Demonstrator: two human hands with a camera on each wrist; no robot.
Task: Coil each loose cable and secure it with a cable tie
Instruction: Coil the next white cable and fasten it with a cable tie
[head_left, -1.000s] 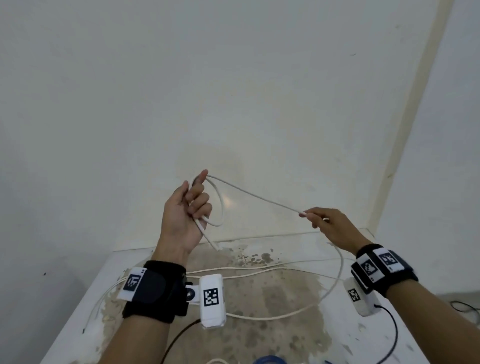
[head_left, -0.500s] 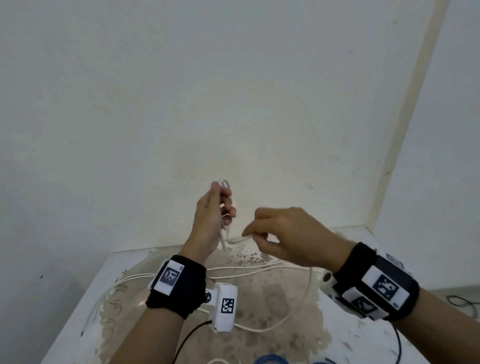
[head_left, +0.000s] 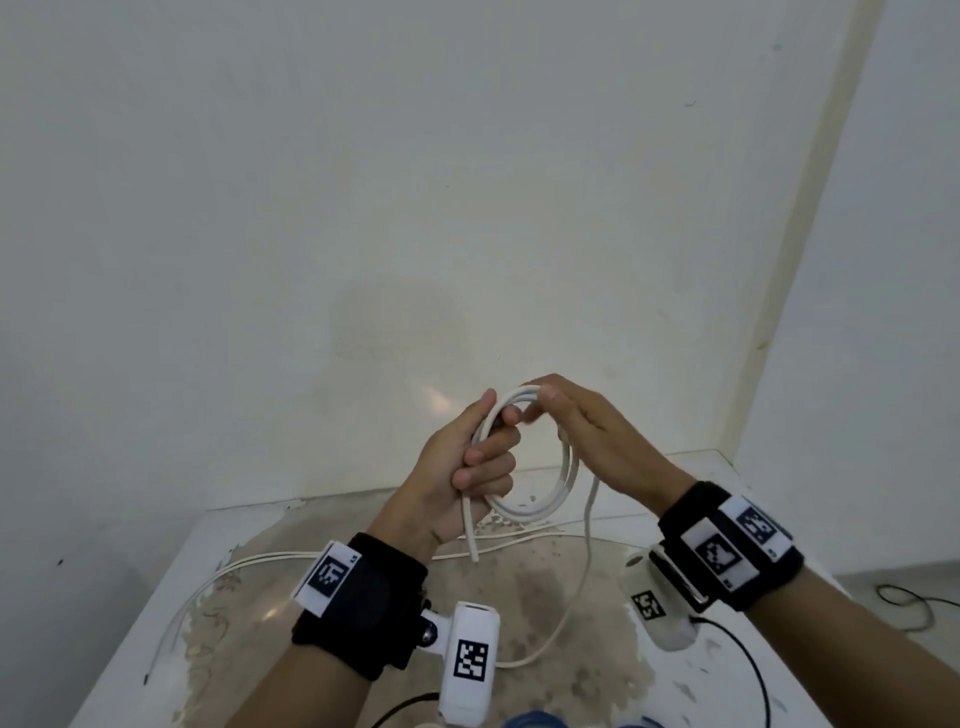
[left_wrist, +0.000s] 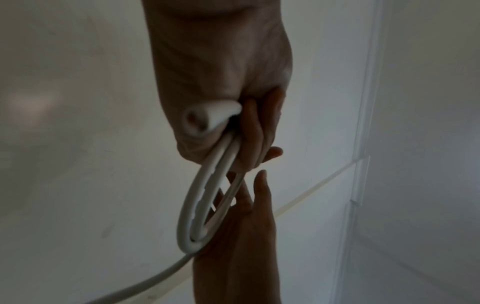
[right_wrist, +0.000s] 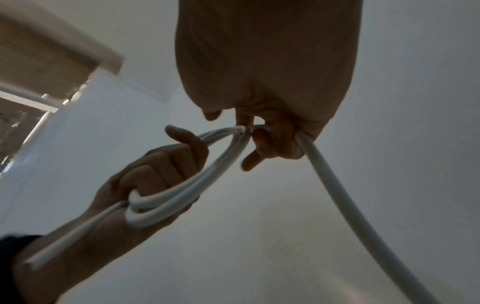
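A second earlier we held the white cable (head_left: 563, 470) stretched between us; now our right hand (head_left: 587, 431) had laid another loop into the coil gripped by our left hand (head_left: 462, 467). Our right hand pinched the coil's top above the desk (head_left: 727, 467), with the tail hanging, so we judged coiling unfinished.

White table (head_left: 363, 519) (surface stained); loose white cables (head_left: 249, 564) lie on it.
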